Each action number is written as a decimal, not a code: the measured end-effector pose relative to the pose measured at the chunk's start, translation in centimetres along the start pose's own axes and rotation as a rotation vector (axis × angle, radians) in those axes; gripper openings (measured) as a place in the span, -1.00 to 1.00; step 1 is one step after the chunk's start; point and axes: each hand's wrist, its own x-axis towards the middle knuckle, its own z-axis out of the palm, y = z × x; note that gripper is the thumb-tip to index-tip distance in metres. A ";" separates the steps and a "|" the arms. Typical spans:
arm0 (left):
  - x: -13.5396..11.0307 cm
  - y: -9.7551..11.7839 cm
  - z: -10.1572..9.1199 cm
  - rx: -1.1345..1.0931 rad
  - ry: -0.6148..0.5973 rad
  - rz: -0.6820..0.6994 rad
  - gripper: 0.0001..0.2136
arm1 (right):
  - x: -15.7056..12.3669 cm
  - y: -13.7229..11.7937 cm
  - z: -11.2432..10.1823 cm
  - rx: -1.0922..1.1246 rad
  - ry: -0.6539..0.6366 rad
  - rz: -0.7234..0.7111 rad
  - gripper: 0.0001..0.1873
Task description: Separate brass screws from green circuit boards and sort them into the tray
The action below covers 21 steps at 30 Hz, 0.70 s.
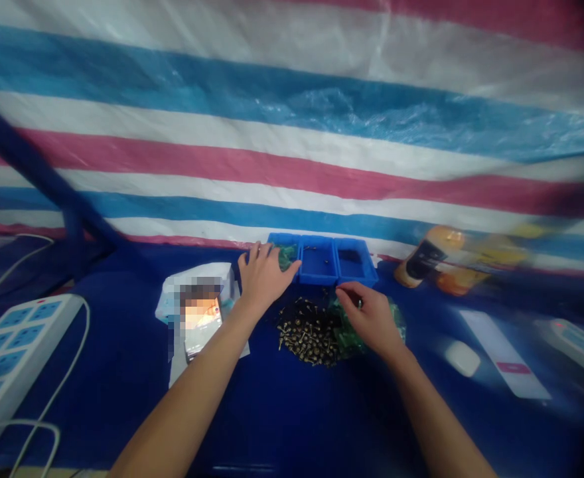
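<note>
The right hand (371, 318) is curled, with thumb and forefinger pinched on a small dark piece (358, 303). The fingers hide most of it, so I can't say whether it is a screw. Just below that hand, a crumpled green plastic bag (346, 335) lies partly under the palm and against a heap of dark screws with brassy heads (309, 332). The heap sits loose on the blue tablecloth (123, 345), between the two hands.

The left hand (265, 279) is open, its fingers spread and empty, lying over the near corner of a blue three-compartment parts tray (319, 262). It hides part of the left compartment, where some green material (287, 257) shows. A few small screws (314, 249) lie in the middle compartment, and the right one holds something dark that I can't make out (350, 255).

To the left are a white power strip (18, 352) and a phone (202, 325), its screen pixelated, on white wrapping (197, 292). To the right, a white computer mouse (462, 358) and orange-capped bottles (429, 259) are blurred. A striped tarpaulin (292, 133) hangs behind.
</note>
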 end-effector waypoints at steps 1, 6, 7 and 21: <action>0.1 -0.1 0.1 0.015 0.003 -0.001 -0.54 | 0.0 0.1 0.0 -0.041 -0.009 -0.029 -0.71; 1.5 -0.7 0.1 0.038 -0.065 -0.083 -0.61 | 0.0 0.1 0.1 -0.090 -0.042 -0.085 -0.75; 1.8 -0.8 0.0 0.041 -0.083 -0.102 -0.61 | 0.0 0.0 0.2 -0.092 -0.044 -0.089 -0.75; 4.3 -1.8 0.0 -0.347 -0.237 -0.068 -0.57 | 0.0 0.3 0.4 -0.107 -0.071 -0.117 -0.77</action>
